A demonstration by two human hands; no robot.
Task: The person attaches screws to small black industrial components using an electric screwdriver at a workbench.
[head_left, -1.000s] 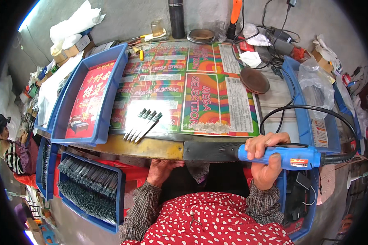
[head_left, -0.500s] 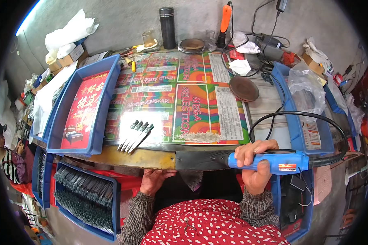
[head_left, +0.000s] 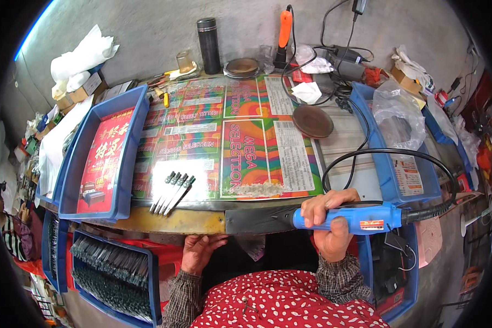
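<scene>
My right hand [head_left: 331, 221] wraps its fingers and thumb around a blue corded power tool [head_left: 350, 218], held level at the table's front edge. The tool's front end points left, and a thick black cable leaves its back end. My left hand [head_left: 198, 252] is just below the table edge, palm partly up. Its fingers stretch to the right against the edge, and nothing shows in them. Several slim pale sticks with dark green ends [head_left: 172, 192] lie side by side on the table, near the front edge and above my left hand.
Blue trays [head_left: 127, 180] stand at both sides of the table. Below left, a blue bin [head_left: 157, 273] holds many slender dark pieces. A brown round disc [head_left: 313, 121], a black flask [head_left: 208, 46] and an orange-handled tool [head_left: 285, 30] are farther back. Black cables loop on the right.
The view has shifted slightly, so the table and its things appear lower and farther left. My right hand still grips the blue tool; the left stays at the edge.
</scene>
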